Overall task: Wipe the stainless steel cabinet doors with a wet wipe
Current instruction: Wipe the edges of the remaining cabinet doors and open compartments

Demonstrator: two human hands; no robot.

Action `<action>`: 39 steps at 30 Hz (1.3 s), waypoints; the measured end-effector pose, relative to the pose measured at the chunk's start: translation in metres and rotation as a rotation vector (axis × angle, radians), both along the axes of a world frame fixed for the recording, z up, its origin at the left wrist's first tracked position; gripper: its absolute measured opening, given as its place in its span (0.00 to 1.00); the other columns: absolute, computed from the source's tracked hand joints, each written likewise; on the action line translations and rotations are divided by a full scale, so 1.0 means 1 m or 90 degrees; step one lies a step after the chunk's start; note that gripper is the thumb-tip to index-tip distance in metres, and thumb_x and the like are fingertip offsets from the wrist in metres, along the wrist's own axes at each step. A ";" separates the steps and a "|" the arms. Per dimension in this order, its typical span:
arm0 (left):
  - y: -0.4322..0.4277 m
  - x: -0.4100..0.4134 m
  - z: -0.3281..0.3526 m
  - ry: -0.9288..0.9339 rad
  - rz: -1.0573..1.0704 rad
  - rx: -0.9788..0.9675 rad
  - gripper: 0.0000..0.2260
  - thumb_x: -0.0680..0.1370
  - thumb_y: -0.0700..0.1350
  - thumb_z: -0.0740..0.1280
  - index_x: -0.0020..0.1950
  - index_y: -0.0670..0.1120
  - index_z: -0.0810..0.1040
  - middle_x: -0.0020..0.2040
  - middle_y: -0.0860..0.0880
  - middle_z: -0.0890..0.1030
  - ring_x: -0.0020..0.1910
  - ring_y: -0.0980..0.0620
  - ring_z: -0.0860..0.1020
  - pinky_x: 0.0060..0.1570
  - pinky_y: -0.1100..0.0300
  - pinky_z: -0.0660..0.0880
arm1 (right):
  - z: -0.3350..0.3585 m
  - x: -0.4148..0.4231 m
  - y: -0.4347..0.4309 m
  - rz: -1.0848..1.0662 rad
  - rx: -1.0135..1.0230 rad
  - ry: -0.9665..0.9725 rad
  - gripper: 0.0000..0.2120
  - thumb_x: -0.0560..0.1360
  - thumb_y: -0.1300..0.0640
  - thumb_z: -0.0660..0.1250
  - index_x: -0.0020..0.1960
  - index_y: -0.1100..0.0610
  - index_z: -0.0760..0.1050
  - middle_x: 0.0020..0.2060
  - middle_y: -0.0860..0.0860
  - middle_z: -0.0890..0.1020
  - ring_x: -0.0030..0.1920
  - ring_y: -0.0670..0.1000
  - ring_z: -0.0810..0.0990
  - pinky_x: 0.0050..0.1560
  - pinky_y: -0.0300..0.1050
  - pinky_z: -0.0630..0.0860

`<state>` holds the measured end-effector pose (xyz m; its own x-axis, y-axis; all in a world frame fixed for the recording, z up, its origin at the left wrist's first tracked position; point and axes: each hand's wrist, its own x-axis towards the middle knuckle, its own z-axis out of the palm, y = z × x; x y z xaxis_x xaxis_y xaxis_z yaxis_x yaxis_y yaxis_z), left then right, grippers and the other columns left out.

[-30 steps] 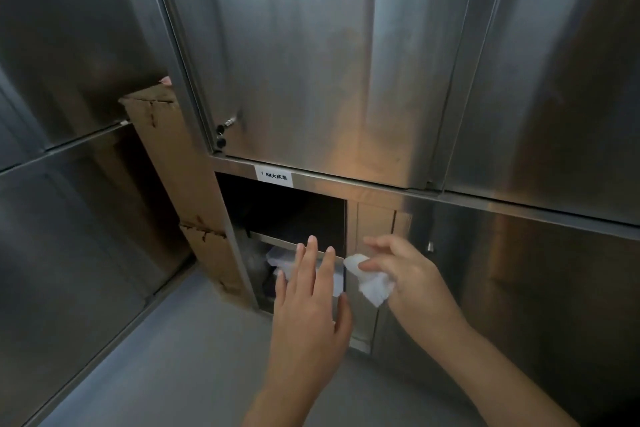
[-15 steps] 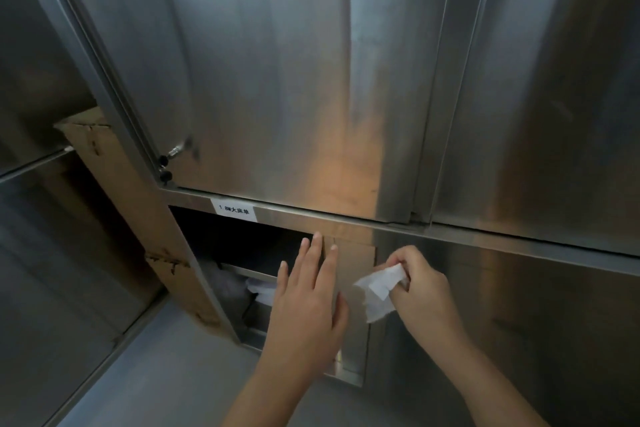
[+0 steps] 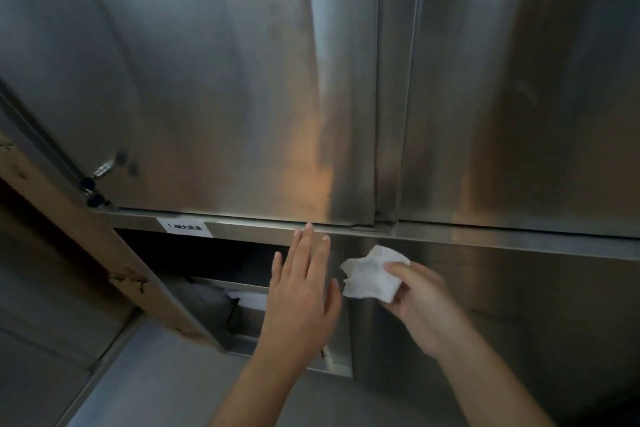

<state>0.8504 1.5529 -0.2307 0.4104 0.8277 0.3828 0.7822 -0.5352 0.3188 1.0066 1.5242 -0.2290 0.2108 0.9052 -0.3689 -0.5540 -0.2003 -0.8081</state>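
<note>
Two hands in play, both low in the middle of the frame. The left hand (image 3: 301, 302) is spread out with straight fingers over the narrow lower door (image 3: 341, 246), fingertips just under the horizontal rail (image 3: 485, 236); I can't tell if it's actually pressing or only hovering. The right hand (image 3: 422, 308) is pinching the wet wipe (image 3: 372, 276) between thumb and fingers, just right of the left hand and in front of the lower right door (image 3: 502, 305), not obviously touching steel yet. My take on doing this bit well: unbunch the wipe so a flat face meets the metal, steady the loose door with the left hand, and stroke along the grain so it doesn't streak. Those big upper cabinet doors (image 3: 225, 80) look smudgy too. The wipe's crumpled, so there's hardly a long axis, but its wider span runs roughly left-right, loose edge pointing frame-left toward the other hand.
</note>
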 end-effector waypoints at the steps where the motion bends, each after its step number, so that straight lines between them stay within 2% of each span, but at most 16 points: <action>1: 0.001 0.003 -0.001 -0.010 -0.007 -0.005 0.25 0.76 0.41 0.65 0.72 0.43 0.64 0.75 0.46 0.57 0.73 0.50 0.45 0.69 0.49 0.44 | 0.001 0.002 0.000 -0.003 -0.013 0.053 0.09 0.76 0.67 0.59 0.49 0.61 0.77 0.38 0.55 0.85 0.38 0.51 0.83 0.36 0.42 0.78; 4: 0.004 0.009 -0.005 -0.028 -0.029 -0.007 0.24 0.75 0.39 0.67 0.70 0.41 0.68 0.74 0.44 0.60 0.73 0.47 0.50 0.68 0.46 0.50 | 0.000 0.004 -0.003 -0.025 -0.035 0.068 0.08 0.76 0.67 0.59 0.49 0.60 0.76 0.36 0.54 0.85 0.36 0.51 0.83 0.35 0.43 0.77; 8: 0.011 0.007 -0.011 -0.018 -0.066 0.009 0.24 0.70 0.36 0.72 0.66 0.38 0.72 0.70 0.39 0.67 0.70 0.39 0.62 0.63 0.39 0.57 | -0.005 0.000 -0.005 -0.075 -0.065 -0.004 0.10 0.74 0.70 0.62 0.54 0.62 0.75 0.42 0.57 0.84 0.42 0.54 0.83 0.36 0.44 0.77; 11: 0.018 -0.002 -0.013 -0.021 -0.087 0.005 0.24 0.72 0.38 0.70 0.68 0.39 0.70 0.72 0.41 0.65 0.72 0.42 0.59 0.65 0.41 0.54 | -0.008 -0.011 -0.004 -0.100 -0.086 -0.055 0.15 0.72 0.72 0.64 0.57 0.63 0.72 0.49 0.60 0.81 0.47 0.57 0.81 0.38 0.45 0.77; 13: 0.024 -0.013 -0.014 -0.023 -0.109 0.010 0.24 0.72 0.38 0.70 0.68 0.39 0.70 0.72 0.41 0.64 0.72 0.42 0.58 0.66 0.41 0.54 | -0.008 -0.023 -0.003 -0.109 -0.089 -0.075 0.16 0.71 0.73 0.65 0.58 0.63 0.71 0.49 0.60 0.80 0.47 0.57 0.81 0.38 0.45 0.77; 15: 0.032 -0.025 -0.013 -0.027 -0.131 0.015 0.25 0.71 0.37 0.71 0.67 0.38 0.71 0.71 0.40 0.66 0.71 0.41 0.61 0.64 0.40 0.56 | -0.007 -0.036 -0.002 -0.129 -0.087 -0.067 0.16 0.71 0.74 0.65 0.56 0.63 0.71 0.48 0.59 0.80 0.45 0.56 0.81 0.38 0.44 0.77; 19: 0.051 -0.048 -0.014 -0.031 -0.176 0.030 0.25 0.69 0.37 0.73 0.65 0.38 0.73 0.69 0.39 0.69 0.69 0.40 0.63 0.62 0.39 0.57 | -0.009 -0.061 0.006 -0.182 -0.079 -0.017 0.14 0.72 0.74 0.63 0.57 0.66 0.71 0.51 0.63 0.79 0.48 0.58 0.80 0.41 0.46 0.76; 23: 0.070 -0.061 -0.022 -0.013 -0.228 0.046 0.25 0.68 0.37 0.73 0.64 0.38 0.74 0.69 0.39 0.69 0.69 0.41 0.62 0.62 0.39 0.56 | -0.016 -0.078 0.014 -0.274 -0.075 0.004 0.08 0.75 0.72 0.60 0.49 0.64 0.76 0.44 0.60 0.82 0.43 0.56 0.80 0.40 0.46 0.75; 25: 0.077 -0.061 -0.024 -0.003 -0.242 0.049 0.25 0.68 0.36 0.73 0.64 0.38 0.74 0.69 0.39 0.69 0.69 0.42 0.61 0.62 0.40 0.56 | -0.022 -0.080 0.019 -0.323 -0.108 -0.057 0.09 0.75 0.72 0.59 0.48 0.64 0.76 0.43 0.60 0.81 0.43 0.57 0.80 0.43 0.49 0.77; 27: 0.081 -0.056 -0.027 -0.003 -0.248 0.050 0.25 0.68 0.36 0.73 0.64 0.38 0.74 0.69 0.39 0.69 0.69 0.42 0.62 0.62 0.39 0.56 | -0.027 -0.077 0.024 -0.366 -0.154 -0.165 0.11 0.74 0.73 0.59 0.52 0.65 0.75 0.46 0.60 0.80 0.47 0.58 0.79 0.49 0.53 0.77; 29: 0.083 -0.048 -0.034 0.003 -0.244 0.061 0.25 0.67 0.36 0.73 0.64 0.38 0.74 0.69 0.40 0.69 0.69 0.41 0.62 0.62 0.39 0.57 | -0.030 -0.068 0.029 -0.420 -0.164 -0.261 0.13 0.72 0.73 0.58 0.51 0.61 0.74 0.46 0.58 0.80 0.44 0.54 0.78 0.43 0.45 0.76; 31: 0.086 -0.037 -0.042 0.005 -0.237 0.075 0.26 0.66 0.36 0.74 0.64 0.38 0.74 0.69 0.41 0.69 0.69 0.40 0.63 0.62 0.38 0.57 | -0.032 -0.056 0.034 -0.481 -0.134 -0.359 0.17 0.70 0.75 0.59 0.45 0.54 0.73 0.43 0.54 0.80 0.38 0.48 0.77 0.34 0.38 0.73; 34: 0.089 -0.016 -0.062 0.003 -0.205 0.106 0.29 0.66 0.37 0.74 0.66 0.39 0.73 0.70 0.42 0.68 0.70 0.40 0.62 0.62 0.36 0.55 | -0.042 -0.038 0.039 -0.540 -0.051 -0.491 0.19 0.66 0.74 0.61 0.41 0.49 0.72 0.39 0.49 0.80 0.35 0.41 0.77 0.27 0.29 0.69; 37: 0.092 0.001 -0.087 0.000 -0.206 0.161 0.28 0.68 0.38 0.72 0.68 0.39 0.71 0.71 0.42 0.66 0.70 0.39 0.60 0.61 0.34 0.55 | -0.062 -0.029 0.045 -0.598 0.031 -0.533 0.19 0.66 0.74 0.63 0.43 0.50 0.74 0.39 0.45 0.79 0.36 0.35 0.76 0.30 0.27 0.70; 39: 0.095 0.009 -0.103 -0.013 -0.199 0.199 0.24 0.72 0.41 0.62 0.69 0.39 0.70 0.72 0.42 0.64 0.71 0.40 0.60 0.63 0.34 0.55 | -0.079 -0.026 0.053 -0.648 0.091 -0.590 0.15 0.66 0.72 0.67 0.46 0.54 0.75 0.42 0.48 0.79 0.40 0.41 0.77 0.38 0.35 0.73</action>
